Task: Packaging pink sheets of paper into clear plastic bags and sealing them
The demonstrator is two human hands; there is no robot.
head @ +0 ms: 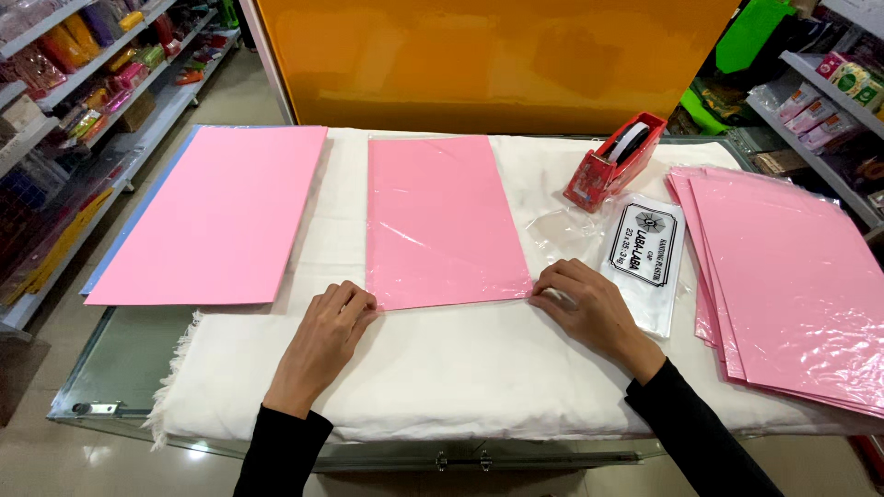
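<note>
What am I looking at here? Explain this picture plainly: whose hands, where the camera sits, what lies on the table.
One picture, from a camera on a person's head, looking down. The left hand and right hand are bare and press the near corners of a pink sheet in clear plastic wrap. It lies on a white cloth over a glass table. Left lies a stack of pink paper; right, a pile of wrapped pink sheets, a pack of clear plastic bags and a red tape dispenser.
</note>
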